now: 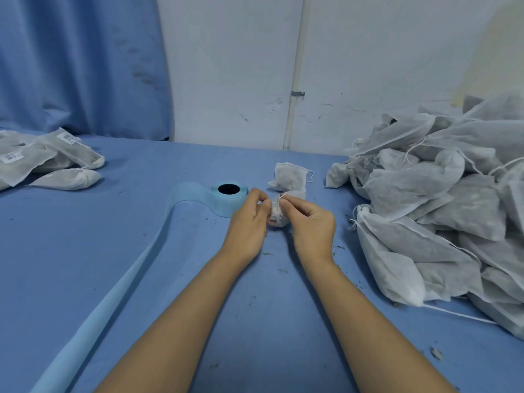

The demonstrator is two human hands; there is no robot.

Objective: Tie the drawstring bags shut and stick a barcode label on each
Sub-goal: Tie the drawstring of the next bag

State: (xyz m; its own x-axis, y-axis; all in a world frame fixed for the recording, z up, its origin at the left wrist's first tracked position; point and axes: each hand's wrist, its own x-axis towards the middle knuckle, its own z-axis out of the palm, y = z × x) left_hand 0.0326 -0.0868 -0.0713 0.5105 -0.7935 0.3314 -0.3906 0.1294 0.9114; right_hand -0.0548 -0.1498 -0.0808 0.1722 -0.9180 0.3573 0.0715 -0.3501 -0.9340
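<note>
1. Holding a small white drawstring bag between them, both hands work near the middle of the blue-covered worktop, towards its far edge.
2. The left hand curls its fingers round the bag's gathered neck. The right hand pinches the thin white drawstring between thumb and forefinger.
3. The bag looks light and soft, made of a thin non-woven fabric that crumples easily. It is probably best held by the bunched neck, pulling the fine cord gently so it neither slips nor snaps.
4. A second bag, plump and pillow-shaped, lies just beyond the hands.
5. A pale blue label roll with a dark hollow core sits just left of the hands. Its smooth backing strip trails towards the near left corner.
6. A tall heap of floppy bags with loose cords fills the right edge.
7. Flatter labelled bags lie at the far left corner.
8. Dark crumbs dot the cloth.
</note>
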